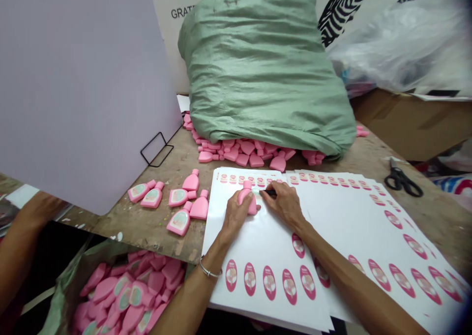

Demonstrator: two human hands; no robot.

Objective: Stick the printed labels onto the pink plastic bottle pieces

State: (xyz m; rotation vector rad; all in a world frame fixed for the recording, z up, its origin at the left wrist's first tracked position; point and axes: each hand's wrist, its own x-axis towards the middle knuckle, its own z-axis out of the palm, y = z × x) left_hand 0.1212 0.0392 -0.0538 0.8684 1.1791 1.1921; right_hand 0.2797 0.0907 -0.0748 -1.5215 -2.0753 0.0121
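My left hand [235,211] is closed around a small pink plastic bottle [247,195], held just above a white sticker sheet [254,241]. Between the fingertips of my right hand [285,202] is a slim black-handled tool [271,192]; its exact kind is too small to tell. At the tool's tip, beside the bottle, shows a pale green label [255,191]. The sheet carries rows of oval pink stickers [270,282] and a top row of small ones. Left of the sheet lie several pink bottles [179,221], some labelled.
A large green sack [265,74] rests on a heap of pink bottles [243,153]. More sticker sheets [339,217] and black scissors [402,180] lie rightward. Bottles fill a lower sack [66,295]. At left stand a pale panel [84,89] and another person's arm [25,241].
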